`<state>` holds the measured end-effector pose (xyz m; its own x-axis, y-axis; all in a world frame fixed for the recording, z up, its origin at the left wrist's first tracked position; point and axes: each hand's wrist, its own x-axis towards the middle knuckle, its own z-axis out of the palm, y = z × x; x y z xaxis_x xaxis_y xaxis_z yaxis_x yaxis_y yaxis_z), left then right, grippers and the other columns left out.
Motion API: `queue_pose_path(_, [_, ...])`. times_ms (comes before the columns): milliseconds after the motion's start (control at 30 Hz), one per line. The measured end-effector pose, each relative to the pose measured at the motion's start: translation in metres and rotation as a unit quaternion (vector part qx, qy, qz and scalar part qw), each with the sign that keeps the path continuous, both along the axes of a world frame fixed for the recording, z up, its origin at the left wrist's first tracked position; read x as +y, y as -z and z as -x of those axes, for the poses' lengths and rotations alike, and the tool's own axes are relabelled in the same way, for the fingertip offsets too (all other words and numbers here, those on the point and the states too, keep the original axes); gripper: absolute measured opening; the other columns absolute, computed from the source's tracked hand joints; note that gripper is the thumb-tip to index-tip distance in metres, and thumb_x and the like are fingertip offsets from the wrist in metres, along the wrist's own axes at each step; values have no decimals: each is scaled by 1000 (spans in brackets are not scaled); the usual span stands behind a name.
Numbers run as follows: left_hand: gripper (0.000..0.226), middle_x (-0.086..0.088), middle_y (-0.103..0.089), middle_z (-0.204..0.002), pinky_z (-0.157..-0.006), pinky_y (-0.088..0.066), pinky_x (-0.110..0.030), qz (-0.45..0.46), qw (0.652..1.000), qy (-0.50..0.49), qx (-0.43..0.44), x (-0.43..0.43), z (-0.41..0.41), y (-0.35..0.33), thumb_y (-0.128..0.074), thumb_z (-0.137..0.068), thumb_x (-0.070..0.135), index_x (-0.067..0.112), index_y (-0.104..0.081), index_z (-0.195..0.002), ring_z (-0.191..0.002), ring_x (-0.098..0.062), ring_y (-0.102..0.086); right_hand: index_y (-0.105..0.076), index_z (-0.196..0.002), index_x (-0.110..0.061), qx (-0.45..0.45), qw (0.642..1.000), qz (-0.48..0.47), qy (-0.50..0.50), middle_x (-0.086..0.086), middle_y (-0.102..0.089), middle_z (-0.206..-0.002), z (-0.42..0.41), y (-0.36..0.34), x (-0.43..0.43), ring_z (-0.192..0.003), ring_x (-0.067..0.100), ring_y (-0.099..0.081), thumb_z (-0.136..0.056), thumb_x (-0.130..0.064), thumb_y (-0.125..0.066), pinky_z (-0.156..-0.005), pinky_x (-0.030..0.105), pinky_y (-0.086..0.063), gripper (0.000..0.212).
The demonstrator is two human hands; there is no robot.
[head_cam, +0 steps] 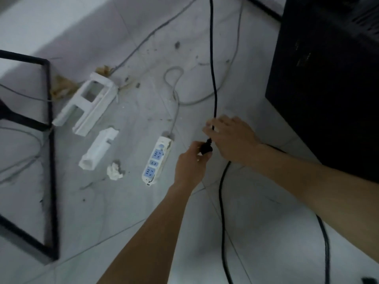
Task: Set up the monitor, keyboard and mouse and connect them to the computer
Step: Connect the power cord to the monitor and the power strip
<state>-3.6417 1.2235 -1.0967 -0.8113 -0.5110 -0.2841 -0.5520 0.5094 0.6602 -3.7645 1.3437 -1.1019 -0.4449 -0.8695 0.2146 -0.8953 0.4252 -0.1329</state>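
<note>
Bare floor [127, 212] lies open beside the strip [156, 160]; foam blocks [100, 105] crowd the left, the computer [324, 78] blocks the right.

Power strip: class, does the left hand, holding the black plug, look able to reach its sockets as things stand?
Probably yes. The left hand grips the plug just right of the power strip; only bare floor lies between, and the sockets face up, uncovered.

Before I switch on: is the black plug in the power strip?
Out. The left hand holds the black plug beside the power strip; its sockets look empty.
</note>
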Motion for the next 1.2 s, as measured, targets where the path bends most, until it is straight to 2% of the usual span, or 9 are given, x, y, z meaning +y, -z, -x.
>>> queue_pose_path(100, [18,9,-72,-107,-79,-56,-36,50,998,24,1,-10,-18,-4,-60,-97,43,40,-52,-113,-89,-10,-68,-55,-135,-22,13,993,-107,-58,3,-52,-134,-8,-11,-7,-119,24,-49,-96,-17,-48,-87,35,-43,40])
queue_pose_path(200, [38,4,-65,-124,-92,-51,-37,86,996,-5,-15,-26,-29,-5,-61,-95,46,32,-50,-128,-111,-16,-62,-61,-126,-23,42,987,-142,-55,4,-56,-124,-20,-18,-16,-113,23,-52,-98,-30,-52,-84,33,-43,30])
queue_pose_path(300, [76,-8,-24,-161,-115,-27,-47,177,972,-47,-144,-51,-44,2,-63,-91,52,28,-26,-153,-146,-30,-26,-65,-117,-21,52,984,-164,-42,4,-58,-121,-22,-23,-22,-115,24,-52,-97,-22,-54,-82,31,-40,23])
queue_pose_path(367, [90,-11,3,-166,-120,-12,-53,176,952,-97,-233,-69,-58,9,-63,-90,53,30,-6,-157,-152,-36,-2,-58,-122,-17,13,986,-169,-5,6,-58,-121,-22,-26,-24,-116,25,-50,-101,-20,-47,-76,32,-34,23])
queue_pose_path(467, [91,-18,-16,-162,-117,-23,-54,127,951,-136,-245,-86,-65,21,-63,-92,47,24,-3,-156,-147,-42,-19,-50,-124,-15,-30,988,-148,38,6,-61,-111,-21,-18,-27,-107,24,-50,-106,-25,-41,-68,31,-32,22])
queue_pose_path(633, [64,-15,-47,-130,-94,-51,-45,68,967,-122,-212,-58,-48,27,-68,-87,48,15,-41,-135,-115,-35,-55,-49,-121,-11,-184,975,-115,44,8,-58,-95,-14,-12,-31,-101,25,-48,-108,-30,-36,-64,33,-35,27])
queue_pose_path(733, [67,-8,-50,-121,-89,-51,-41,10,978,-98,-182,-23,-32,29,-72,-81,57,17,-47,-128,-108,-31,-59,-54,-112,-16,-299,945,-80,105,9,-59,-96,4,-8,-28,-84,23,-50,-106,-38,-40,-65,33,-39,27])
queue_pose_path(900, [69,-6,-52,-119,-85,-51,-38,-25,986,-86,-143,10,-10,40,-72,-80,60,19,-46,-129,-106,-27,-60,-59,-96,-22,-389,904,-69,161,2,-72,-98,34,7,-4,-87,21,-63,-101,-37,-51,-79,34,-52,18])
queue_pose_path(1200, [65,-1,-51,-109,-80,-49,-32,-39,990,-82,-103,12,-2,48,-71,-78,63,30,-51,-131,-97,-22,-61,-65,-113,-20,-435,892,-30,117,2,-67,-109,25,17,-21,-98,19,-60,-99,-31,-58,-85,29,-47,20])
